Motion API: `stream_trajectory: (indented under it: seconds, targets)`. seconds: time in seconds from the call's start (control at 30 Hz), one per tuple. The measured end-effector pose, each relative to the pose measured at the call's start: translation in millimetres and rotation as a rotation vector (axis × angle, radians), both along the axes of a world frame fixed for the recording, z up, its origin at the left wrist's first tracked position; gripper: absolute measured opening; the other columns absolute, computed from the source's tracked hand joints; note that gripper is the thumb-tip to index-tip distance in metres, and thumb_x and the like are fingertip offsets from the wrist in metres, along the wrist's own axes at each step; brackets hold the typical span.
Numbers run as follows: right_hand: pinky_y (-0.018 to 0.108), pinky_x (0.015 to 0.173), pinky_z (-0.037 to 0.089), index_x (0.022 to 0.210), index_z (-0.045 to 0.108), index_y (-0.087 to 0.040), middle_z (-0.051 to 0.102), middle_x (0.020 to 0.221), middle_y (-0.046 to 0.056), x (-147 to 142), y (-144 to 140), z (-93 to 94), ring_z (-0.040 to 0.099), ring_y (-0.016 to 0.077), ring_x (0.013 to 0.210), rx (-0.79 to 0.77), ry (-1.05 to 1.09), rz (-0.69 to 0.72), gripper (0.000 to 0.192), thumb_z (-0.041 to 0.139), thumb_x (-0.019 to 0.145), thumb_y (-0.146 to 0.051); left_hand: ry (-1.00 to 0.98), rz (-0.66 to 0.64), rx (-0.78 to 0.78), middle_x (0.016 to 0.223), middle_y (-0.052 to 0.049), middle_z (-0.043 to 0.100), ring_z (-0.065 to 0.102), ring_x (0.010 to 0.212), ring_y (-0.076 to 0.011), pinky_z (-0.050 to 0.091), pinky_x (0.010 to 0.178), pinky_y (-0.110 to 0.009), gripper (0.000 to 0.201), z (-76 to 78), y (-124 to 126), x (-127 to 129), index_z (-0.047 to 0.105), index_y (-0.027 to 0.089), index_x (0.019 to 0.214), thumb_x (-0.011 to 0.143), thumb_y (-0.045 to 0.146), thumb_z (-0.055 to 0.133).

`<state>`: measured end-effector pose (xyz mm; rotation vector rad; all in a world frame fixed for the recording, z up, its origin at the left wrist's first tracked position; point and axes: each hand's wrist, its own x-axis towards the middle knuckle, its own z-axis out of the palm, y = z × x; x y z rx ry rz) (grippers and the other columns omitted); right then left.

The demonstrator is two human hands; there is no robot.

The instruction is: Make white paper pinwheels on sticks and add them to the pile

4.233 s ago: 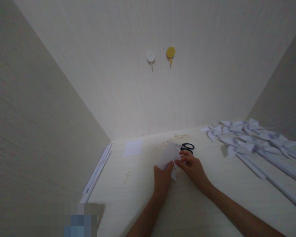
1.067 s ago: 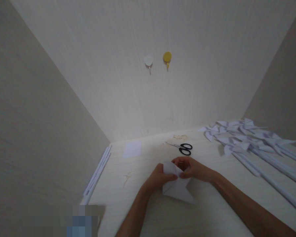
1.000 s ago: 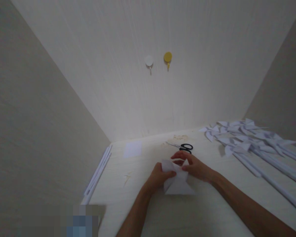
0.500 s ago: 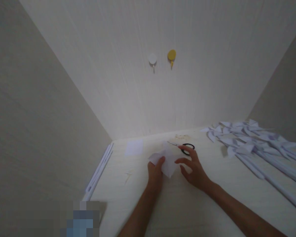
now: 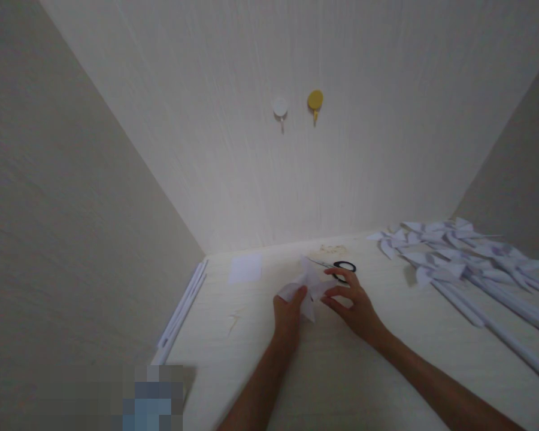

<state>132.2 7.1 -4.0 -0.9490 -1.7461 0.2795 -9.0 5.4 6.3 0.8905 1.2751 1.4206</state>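
A white paper pinwheel (image 5: 309, 305), its pointed blades partly folded, is held just above the table. My left hand (image 5: 288, 314) pinches it near the middle, thumb on top, the fingers beneath mostly hidden. At its right side my right hand (image 5: 353, 308) has thumb and forefinger closed on a blade, with the other fingers bent above. Just beyond the right fingers lie scissors (image 5: 345, 265) with black handles, blades pointing left toward the paper and partly covered.
Several white pinwheels (image 5: 440, 270) on rolled paper sticks (image 5: 512, 344) lie at the right. A square paper sheet (image 5: 245, 268) is at the back left, near paper rolls (image 5: 182, 305) along the left wall. Small scraps (image 5: 235, 320) lie about. Two hooks (image 5: 315, 100) are on the back wall.
My right hand has closed its thumb and forefinger on the pinwheel's right side. The paper has turned slightly, and more of its blades stand out. My left hand keeps its hold.
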Motion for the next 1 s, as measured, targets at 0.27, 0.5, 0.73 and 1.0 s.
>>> stream_trajectory:
  seconds: [0.27,0.5,0.73,1.0]
  targets:
    - [0.04,0.087,0.034,0.063,0.062,-0.022,0.051,0.099,0.006,-6,0,-3.7,0.045,0.0209,0.099,-0.183,0.134,0.011,0.014,0.054,0.072,-0.03,0.107,-0.047,-0.021,0.056,-0.001,0.061,0.053,0.051,-0.0126,0.041,0.051,-0.023,0.013,6.0,-4,5,0.063,0.012,0.058,0.056,0.025,0.062]
    - [0.038,0.085,0.034,0.057,0.058,-0.02,0.051,0.094,0.006,-6,1,-3.1,0.045,0.0202,0.094,-0.231,0.165,-0.042,0.015,0.055,0.069,-0.028,0.159,-0.066,-0.003,0.059,-0.002,0.062,0.053,0.053,-0.0134,0.042,0.052,-0.023,0.014,6.9,-5,6,0.064,0.012,0.059,0.056,0.025,0.062]
    - [0.038,0.085,0.034,0.053,0.058,-0.019,0.05,0.093,0.007,-6,2,-2.7,0.045,0.0203,0.093,-0.279,0.177,-0.045,0.02,0.056,0.069,-0.031,0.205,-0.09,-0.006,0.056,-0.003,0.061,0.052,0.051,-0.0127,0.041,0.05,-0.023,0.013,7.8,-6,7,0.063,0.013,0.057,0.056,0.026,0.062]
    - [0.038,0.084,0.035,0.052,0.058,-0.019,0.05,0.092,0.007,-6,3,-3.9,0.046,0.0208,0.092,-0.335,0.207,-0.015,0.02,0.057,0.068,-0.031,0.236,-0.058,-0.028,0.052,-0.004,0.06,0.05,0.048,-0.0131,0.039,0.045,-0.023,0.013,11.2,-7,8,0.062,0.013,0.053,0.054,0.026,0.063]
